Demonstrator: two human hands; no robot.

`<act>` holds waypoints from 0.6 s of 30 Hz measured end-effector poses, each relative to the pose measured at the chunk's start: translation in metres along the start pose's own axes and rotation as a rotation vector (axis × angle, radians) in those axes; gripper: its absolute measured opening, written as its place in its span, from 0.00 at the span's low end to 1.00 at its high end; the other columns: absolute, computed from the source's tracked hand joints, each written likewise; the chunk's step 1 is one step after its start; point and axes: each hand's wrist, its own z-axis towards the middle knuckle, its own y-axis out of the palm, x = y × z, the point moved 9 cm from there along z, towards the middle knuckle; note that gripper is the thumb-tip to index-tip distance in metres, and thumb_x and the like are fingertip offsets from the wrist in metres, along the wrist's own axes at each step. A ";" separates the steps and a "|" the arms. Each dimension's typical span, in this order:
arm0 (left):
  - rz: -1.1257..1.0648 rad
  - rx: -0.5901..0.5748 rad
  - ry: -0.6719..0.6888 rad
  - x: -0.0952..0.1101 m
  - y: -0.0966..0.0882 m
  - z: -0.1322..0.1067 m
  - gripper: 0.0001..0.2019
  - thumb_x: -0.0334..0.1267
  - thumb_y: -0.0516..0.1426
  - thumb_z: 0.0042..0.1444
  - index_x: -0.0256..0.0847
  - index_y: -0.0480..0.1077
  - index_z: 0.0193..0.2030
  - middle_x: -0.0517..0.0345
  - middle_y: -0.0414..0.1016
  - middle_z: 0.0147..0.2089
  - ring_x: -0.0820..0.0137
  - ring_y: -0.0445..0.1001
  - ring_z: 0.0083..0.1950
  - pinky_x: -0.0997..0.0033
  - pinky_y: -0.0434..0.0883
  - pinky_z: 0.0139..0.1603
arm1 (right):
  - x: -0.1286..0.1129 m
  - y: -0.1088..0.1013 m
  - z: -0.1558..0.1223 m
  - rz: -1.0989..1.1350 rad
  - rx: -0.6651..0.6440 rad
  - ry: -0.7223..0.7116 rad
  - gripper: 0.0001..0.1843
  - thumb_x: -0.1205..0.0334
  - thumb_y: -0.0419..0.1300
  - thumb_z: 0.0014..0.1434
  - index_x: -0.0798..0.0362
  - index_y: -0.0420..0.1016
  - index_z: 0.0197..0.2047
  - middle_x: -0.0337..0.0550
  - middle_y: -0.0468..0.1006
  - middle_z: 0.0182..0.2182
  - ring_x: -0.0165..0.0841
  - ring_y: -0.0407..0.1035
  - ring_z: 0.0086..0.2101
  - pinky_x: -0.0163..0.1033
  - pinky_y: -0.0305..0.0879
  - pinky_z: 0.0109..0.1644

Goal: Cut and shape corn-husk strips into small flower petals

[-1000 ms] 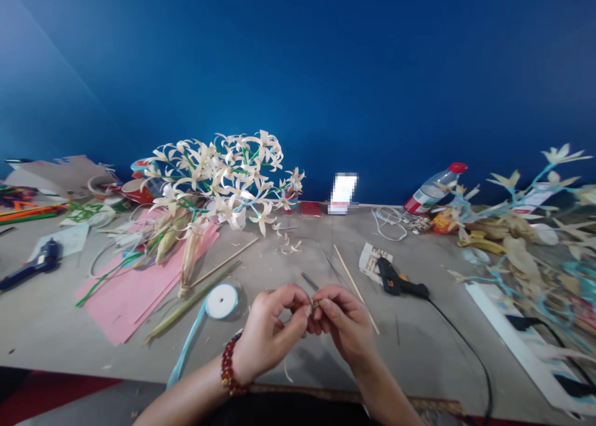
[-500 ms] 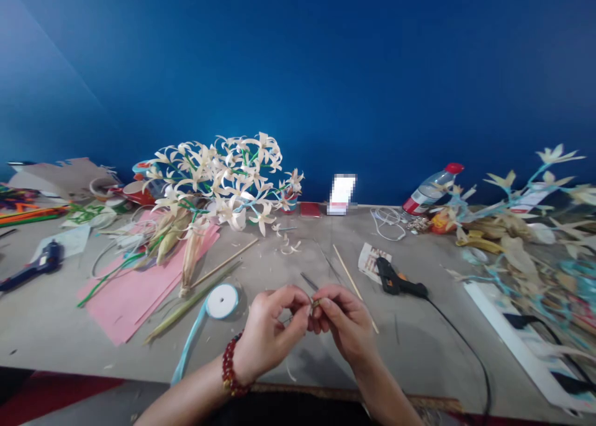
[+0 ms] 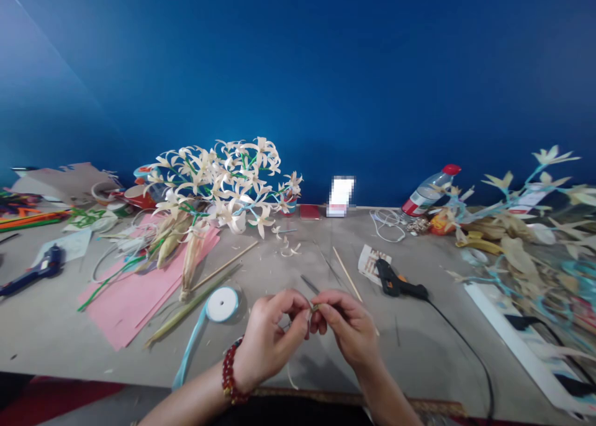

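My left hand [image 3: 274, 336], with a red bead bracelet [image 3: 229, 370] at the wrist, is closed in a pinch. My right hand [image 3: 351, 333] pinches too, and the fingertips meet. Between them is a small tan-brown piece [image 3: 315, 307], perhaps dried husk; the fingers cover most of it. A pale thin strand [image 3: 291, 376] shows below the left hand. Just beyond the fingers lies a dark pointed metal tool [image 3: 308, 282], its rear end hidden. To the left of my left hand is a roll of light-blue ribbon [image 3: 222, 304], its tail trailing toward me.
A black glue gun [image 3: 395, 280] with a cable lies right, near a white power strip [image 3: 512, 345]. Wooden sticks [image 3: 347, 271] lie ahead. White flowers [image 3: 228, 184] stand back left, above pink paper [image 3: 135, 308]. A bottle [image 3: 426, 193] leans by the blue wall; another glue gun [image 3: 46, 264] lies far left.
Both hands stay pinched together at nearly the same spot, with small finger shifts around the tan-brown piece. The view has tilted very slightly. Nothing on the table has visibly moved.
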 end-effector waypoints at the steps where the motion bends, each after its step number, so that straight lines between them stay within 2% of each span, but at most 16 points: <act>1: -0.004 0.002 0.007 0.001 0.000 0.000 0.08 0.29 0.53 0.61 0.39 0.68 0.32 0.62 0.75 0.26 0.78 0.72 0.26 0.81 0.68 0.31 | 0.001 0.000 0.000 0.016 -0.002 0.006 0.06 0.59 0.64 0.61 0.51 0.81 0.37 0.38 0.77 0.22 0.27 0.71 0.22 0.29 0.67 0.25; 11: 0.057 0.019 0.071 0.009 0.001 -0.001 0.07 0.29 0.53 0.62 0.40 0.67 0.33 0.62 0.75 0.27 0.77 0.73 0.28 0.80 0.69 0.34 | 0.003 0.000 -0.002 0.059 -0.011 0.015 0.05 0.60 0.63 0.62 0.50 0.81 0.37 0.37 0.78 0.23 0.26 0.71 0.22 0.28 0.67 0.25; 18: 0.045 0.017 0.044 0.002 0.004 -0.004 0.07 0.28 0.52 0.62 0.40 0.66 0.33 0.62 0.74 0.27 0.77 0.73 0.29 0.79 0.69 0.35 | 0.002 -0.003 -0.005 0.014 0.043 -0.004 0.05 0.60 0.65 0.60 0.51 0.81 0.36 0.39 0.78 0.23 0.26 0.70 0.22 0.29 0.67 0.25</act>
